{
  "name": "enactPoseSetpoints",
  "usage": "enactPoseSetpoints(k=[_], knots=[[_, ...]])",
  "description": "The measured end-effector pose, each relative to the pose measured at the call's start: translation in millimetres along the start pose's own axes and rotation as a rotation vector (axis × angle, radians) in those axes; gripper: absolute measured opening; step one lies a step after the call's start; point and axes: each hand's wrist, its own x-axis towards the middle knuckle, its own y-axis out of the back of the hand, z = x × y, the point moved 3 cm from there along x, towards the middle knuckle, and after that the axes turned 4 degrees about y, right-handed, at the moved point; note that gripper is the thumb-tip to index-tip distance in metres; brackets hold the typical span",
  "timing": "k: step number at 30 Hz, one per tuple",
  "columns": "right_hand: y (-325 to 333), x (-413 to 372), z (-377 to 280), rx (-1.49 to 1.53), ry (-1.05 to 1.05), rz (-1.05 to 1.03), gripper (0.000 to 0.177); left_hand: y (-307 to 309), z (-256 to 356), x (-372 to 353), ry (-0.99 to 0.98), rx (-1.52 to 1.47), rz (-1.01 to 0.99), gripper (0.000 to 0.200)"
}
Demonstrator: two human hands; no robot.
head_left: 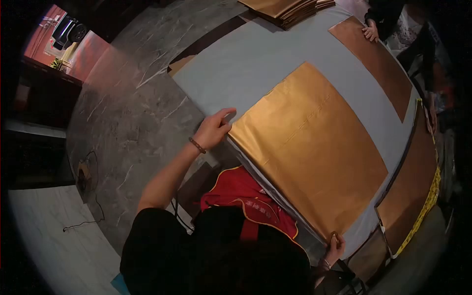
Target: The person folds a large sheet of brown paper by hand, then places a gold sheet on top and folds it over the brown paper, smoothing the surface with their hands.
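A large gold sheet [307, 142], like foil paper with a crease and small marks across it, lies on the grey-covered table [275, 49]. My left hand [211, 130], with a beaded bracelet at the wrist, is at the sheet's left corner. Its index finger and thumb are apart, and the thumb tip is by the corner; the other fingers are partly hidden. At the near right corner, my right hand [335, 248] pinches the sheet's edge between thumb and fingers. A red apron [246, 194] with yellow trim hangs in front of my body, below the table edge.
A stack of gold sheets [287, 12] lies at the far edge. Another person's hand [370, 32] rests on a brown-gold sheet [373, 64] across the table. A brown panel [410, 182] with yellow tape [423, 214] is at right. A cable [98, 201] trails on the left.
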Motion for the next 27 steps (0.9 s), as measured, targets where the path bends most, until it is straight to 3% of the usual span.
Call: enactPoseSetpoints(k=[2,11,15,20,27], knots=[[-14.2,-11.3,-30.2,0.019,-0.156,-0.008,0.024,0.1,10.4,-2.5,0.032,0.129,0.052,0.048],[8.6,6.5,33.4,-0.01,0.111,0.054,0.019,-3.0,24.5,-5.6,0.017,0.286,0.026,0.045],[-4.7,-5.0,-3.1,-0.015,0.031,0.02,0.018,-0.7,27.3,-0.8,0.076,0.23,-0.032,0.041],[-11.7,-10.5,-16.3,0.065,-0.123,0.031,0.016,-2.5,24.1,2.1,0.013,0.287,-0.042,0.04],[-13.7,-11.1,-23.4,-0.075,-0.005,0.024,0.019,-2.5,19.6,5.0,-0.029,0.312,-0.075,0.037]])
